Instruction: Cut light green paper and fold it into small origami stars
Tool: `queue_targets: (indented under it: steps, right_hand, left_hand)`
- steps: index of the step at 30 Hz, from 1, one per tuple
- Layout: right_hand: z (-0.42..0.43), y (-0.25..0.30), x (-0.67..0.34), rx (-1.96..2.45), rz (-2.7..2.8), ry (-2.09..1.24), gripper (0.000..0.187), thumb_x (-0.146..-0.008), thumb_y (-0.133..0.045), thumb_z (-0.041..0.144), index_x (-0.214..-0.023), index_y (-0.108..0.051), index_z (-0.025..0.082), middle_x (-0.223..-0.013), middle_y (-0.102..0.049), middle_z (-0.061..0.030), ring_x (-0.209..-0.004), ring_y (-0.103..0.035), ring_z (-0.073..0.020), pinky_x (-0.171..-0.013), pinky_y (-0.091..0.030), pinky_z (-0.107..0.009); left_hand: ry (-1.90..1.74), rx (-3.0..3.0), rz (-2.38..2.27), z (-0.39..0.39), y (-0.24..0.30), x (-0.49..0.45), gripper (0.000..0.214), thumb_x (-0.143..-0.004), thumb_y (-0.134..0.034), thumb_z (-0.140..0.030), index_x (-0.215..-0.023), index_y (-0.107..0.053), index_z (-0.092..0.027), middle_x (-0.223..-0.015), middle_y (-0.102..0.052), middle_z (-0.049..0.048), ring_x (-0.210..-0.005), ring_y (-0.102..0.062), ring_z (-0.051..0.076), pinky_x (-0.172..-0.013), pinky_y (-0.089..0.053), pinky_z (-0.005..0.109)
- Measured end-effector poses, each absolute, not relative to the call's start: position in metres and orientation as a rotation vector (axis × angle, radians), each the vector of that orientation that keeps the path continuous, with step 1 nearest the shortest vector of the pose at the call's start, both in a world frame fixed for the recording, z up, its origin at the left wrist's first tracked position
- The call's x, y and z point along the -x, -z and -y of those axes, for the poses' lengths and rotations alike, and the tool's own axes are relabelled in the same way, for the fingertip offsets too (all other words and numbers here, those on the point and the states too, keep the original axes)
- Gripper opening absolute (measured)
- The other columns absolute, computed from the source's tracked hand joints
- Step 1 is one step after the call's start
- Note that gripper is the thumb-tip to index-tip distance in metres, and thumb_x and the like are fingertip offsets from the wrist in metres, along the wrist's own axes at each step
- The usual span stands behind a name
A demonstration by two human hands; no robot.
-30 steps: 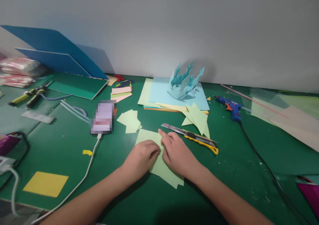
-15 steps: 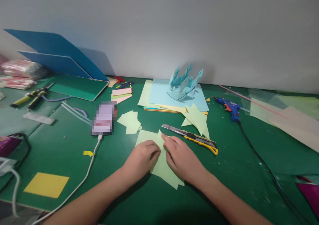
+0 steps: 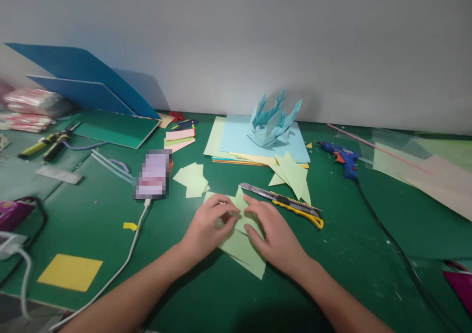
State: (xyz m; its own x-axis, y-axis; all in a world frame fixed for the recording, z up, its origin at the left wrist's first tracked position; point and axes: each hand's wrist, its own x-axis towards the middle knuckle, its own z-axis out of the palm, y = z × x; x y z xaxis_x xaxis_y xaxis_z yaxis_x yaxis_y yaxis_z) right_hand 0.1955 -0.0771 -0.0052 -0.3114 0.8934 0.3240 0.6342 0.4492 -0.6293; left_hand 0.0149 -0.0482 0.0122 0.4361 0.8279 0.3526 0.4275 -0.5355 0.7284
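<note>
Pale green paper lies on the green tabletop between my two hands, with overlapping layers and a pointed tip at its far end. My left hand is curled over its left side, thumb and forefinger closing on a small piece of the paper. On the other side, my right hand rests near the paper with thumb and fingers apart. A utility knife with a yellow frame lies just beyond my right hand, blade extended to the left. Small pale green paper pieces lie beyond my left hand.
A blue folded-paper model stands on stacked coloured sheets at the back. A blue glue gun lies right. A phone with a white cable is left, near wire cutters and a yellow card.
My right thumb and fingers have spread apart from their pressed position. My left fingers have lifted slightly into a rounded pinch. The paper's folded layer has shifted a little.
</note>
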Motion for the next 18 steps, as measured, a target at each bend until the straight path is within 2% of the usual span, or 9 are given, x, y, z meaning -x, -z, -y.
queue_targets:
  steps: [2,5,6,8,10,13,18]
  right_hand:
    - [0.074,0.008,-0.197,1.280,1.794,-0.672,0.026,-0.086,-0.051,0.028,-0.111,-0.049,0.020,-0.125,-0.056,-0.0154,-0.108,-0.055,-0.0255,-0.086,-0.049,-0.042]
    - [0.066,0.009,-0.200,1.229,1.425,-1.034,0.039,-0.080,-0.058,0.040,-0.112,-0.047,0.019,-0.103,-0.063,-0.0107,-0.083,-0.062,-0.0196,-0.071,-0.052,-0.033]
    - [0.064,0.008,-0.201,1.233,1.355,-1.161,0.039,-0.078,-0.060,0.043,-0.107,-0.050,0.019,-0.091,-0.064,-0.0071,-0.075,-0.061,-0.0178,-0.067,-0.051,-0.031]
    - [0.062,0.005,-0.201,1.285,1.275,-1.308,0.034,-0.073,-0.063,0.049,-0.085,-0.055,0.018,-0.070,-0.059,-0.0003,-0.062,-0.054,-0.0138,-0.057,-0.045,-0.026]
    - [0.062,0.002,-0.199,1.337,1.239,-1.364,0.036,-0.070,-0.065,0.051,-0.066,-0.052,0.018,-0.058,-0.048,0.0040,-0.054,-0.044,-0.0104,-0.050,-0.038,-0.023]
    - [0.064,-0.003,-0.193,1.332,1.250,-1.414,0.040,-0.065,-0.069,0.052,-0.059,-0.049,0.018,-0.054,-0.042,0.0057,-0.052,-0.036,-0.0087,-0.048,-0.031,-0.022]
    - [0.067,-0.007,-0.185,1.341,1.339,-1.442,0.041,-0.061,-0.071,0.054,-0.057,-0.056,0.016,-0.054,-0.047,0.0042,-0.053,-0.039,-0.0095,-0.051,-0.032,-0.023]
  left_hand:
    - [-1.038,-2.163,-0.982,0.051,-0.016,-0.017,0.014,-0.081,-0.053,-0.011,-0.087,-0.063,-0.019,-0.090,-0.055,0.0043,-0.065,-0.057,0.010,-0.059,-0.053,0.023]
    - [-1.021,-2.123,-0.904,0.057,-0.018,-0.020,0.013,-0.079,-0.054,-0.011,-0.086,-0.060,-0.020,-0.091,-0.052,0.0035,-0.062,-0.056,0.009,-0.062,-0.054,0.025]
    - [-1.001,-2.066,-0.893,0.059,-0.017,-0.021,0.012,-0.078,-0.054,-0.012,-0.086,-0.059,-0.020,-0.092,-0.051,0.0035,-0.062,-0.055,0.008,-0.062,-0.054,0.025]
    - [-0.934,-1.866,-0.896,0.060,-0.016,-0.023,0.016,-0.077,-0.058,-0.015,-0.092,-0.055,-0.020,-0.090,-0.050,0.0026,-0.061,-0.054,0.007,-0.060,-0.053,0.024]
    - [-0.856,-1.603,-0.916,0.057,-0.013,-0.024,0.027,-0.075,-0.062,-0.021,-0.099,-0.050,-0.020,-0.087,-0.050,0.0009,-0.059,-0.053,0.007,-0.055,-0.050,0.022]
    - [-0.797,-1.367,-0.957,0.048,-0.012,-0.023,0.036,-0.072,-0.067,-0.032,-0.102,-0.054,-0.018,-0.087,-0.053,0.0013,-0.056,-0.052,0.006,-0.051,-0.046,0.020]
    - [-0.805,-1.408,-1.061,0.041,-0.014,-0.024,0.031,-0.070,-0.068,-0.044,-0.082,-0.067,-0.016,-0.079,-0.060,0.0034,-0.057,-0.050,0.009,-0.051,-0.044,0.022]
